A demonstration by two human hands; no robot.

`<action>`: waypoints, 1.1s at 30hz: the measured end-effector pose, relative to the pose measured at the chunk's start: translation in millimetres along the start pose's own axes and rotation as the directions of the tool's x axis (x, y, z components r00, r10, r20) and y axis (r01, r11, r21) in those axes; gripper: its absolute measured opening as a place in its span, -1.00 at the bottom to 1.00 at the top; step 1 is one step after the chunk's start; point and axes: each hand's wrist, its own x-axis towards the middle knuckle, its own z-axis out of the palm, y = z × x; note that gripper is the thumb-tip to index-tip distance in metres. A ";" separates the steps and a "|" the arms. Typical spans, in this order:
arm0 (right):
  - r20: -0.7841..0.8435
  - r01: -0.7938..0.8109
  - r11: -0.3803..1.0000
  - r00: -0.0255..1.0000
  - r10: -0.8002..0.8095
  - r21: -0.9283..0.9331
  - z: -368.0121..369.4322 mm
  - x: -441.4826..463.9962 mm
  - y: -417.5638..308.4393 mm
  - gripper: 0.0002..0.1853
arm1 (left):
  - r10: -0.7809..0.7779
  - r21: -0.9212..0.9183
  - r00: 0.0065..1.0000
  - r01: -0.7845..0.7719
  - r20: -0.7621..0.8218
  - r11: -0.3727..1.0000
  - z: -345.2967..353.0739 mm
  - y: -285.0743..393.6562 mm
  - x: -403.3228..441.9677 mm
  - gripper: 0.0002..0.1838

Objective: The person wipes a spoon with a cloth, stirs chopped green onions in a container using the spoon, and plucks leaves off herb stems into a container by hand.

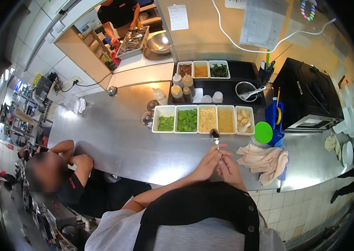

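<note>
spoon (215, 135) | both hands (206, 164) together — clamped on its handle | tip near white containers (186, 132)

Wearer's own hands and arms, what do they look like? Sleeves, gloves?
Left hand and right hand ungloved. Left forearm bare below a short grey sleeve; right sleeve unclear. Black apron, with two round fasteners on the wearer's right.

Bright indoor light, warm yellow glow on the back wall (200, 42), white glare patches on the steel counter (114, 142), fisheye edges bent — corners black, heavy blur over a person's head (45, 172).
</note>
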 end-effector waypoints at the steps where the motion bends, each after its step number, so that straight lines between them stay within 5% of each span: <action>1: 0.001 0.014 0.999 1.000 -0.013 -0.029 -1.7 2.3 2.1 -0.80 | 0.057 0.131 0.998 -0.052 -0.038 0.990 -5.8 2.9 -1.5 -0.57; 2: 0.003 0.028 0.998 1.000 -0.028 -0.060 -7.7 5.2 3.6 -0.80 | 0.119 0.260 0.991 -0.098 -0.068 0.961 -12.1 7.2 -2.8 -0.58; 4: -0.036 0.088 0.979 0.995 -0.097 -0.183 -13.4 9.8 0.7 -0.79 | 0.518 0.822 0.848 -0.211 -0.116 0.529 -51.6 -7.7 2.9 -0.60; 6: -0.102 0.157 0.916 0.973 -0.207 -0.369 -16.1 8.8 -8.4 -0.78 | 0.571 0.893 0.728 0.129 -0.380 0.431 -87.3 -14.6 3.9 -0.54; 8: -0.167 0.119 0.924 0.967 -0.191 -0.363 -16.8 7.5 -9.1 -0.79 | 0.658 0.897 0.614 0.359 -0.436 0.259 -135.2 -29.1 0.7 -0.42; 11: -0.213 0.140 0.922 0.950 -0.228 -0.362 -14.9 6.3 0.7 -0.80 | 0.494 0.845 0.689 0.473 -0.531 0.249 -178.1 -31.7 -16.6 -0.48; 14: -0.194 0.135 0.902 0.953 -0.231 -0.411 -15.8 6.0 4.3 -0.80 | 0.633 0.933 0.689 0.312 -0.353 0.181 -205.0 -49.4 -28.5 -0.61; 21: -0.058 0.210 0.845 0.960 -0.273 -0.491 -3.1 16.2 2.9 -0.82 | 0.672 0.878 0.565 0.315 -0.479 0.361 -149.9 -54.9 -80.4 -0.75; 30: 0.394 0.492 0.538 0.871 -0.295 -0.685 34.3 32.6 5.9 -0.89 | 0.580 0.872 0.664 0.258 -0.473 0.416 -98.5 -92.8 -148.3 -0.68; 33: 0.638 0.615 0.356 0.767 -0.065 -0.703 48.0 38.8 11.4 -0.91 | 0.601 0.909 0.720 0.101 -0.347 0.404 -87.5 -96.9 -142.4 -0.66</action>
